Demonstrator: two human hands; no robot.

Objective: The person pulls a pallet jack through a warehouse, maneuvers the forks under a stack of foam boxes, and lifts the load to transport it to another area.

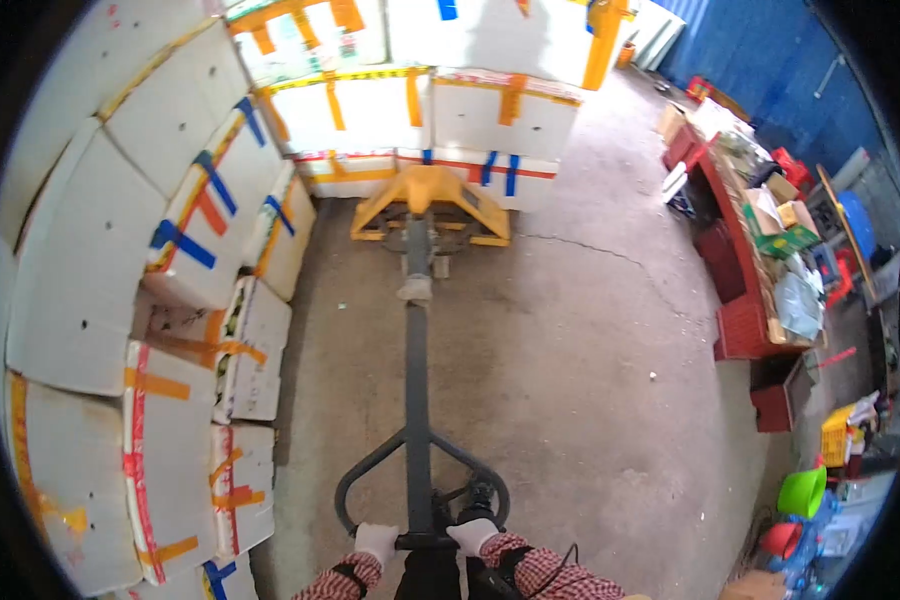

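Observation:
Both of my hands, in white gloves, are at the crossbar of a pallet jack's loop handle [417,400]. My left hand [376,541] is wrapped round the bar's left end, and my right hand [473,536] grips its right end. From there the long dark shaft runs straight ahead to the yellow pallet jack body [430,195]. The jack stands close in front of a stack of white foam boxes [500,115] bound with orange and blue tape. Its forks are hidden from me.
More white foam boxes [80,270] are piled high along the left. On the right, a reddish desk [715,240] carries cartons and bags. A green basin [802,493], a red basin [780,540] and a yellow basket [836,436] sit nearer, lower right. Concrete floor [580,380] lies between.

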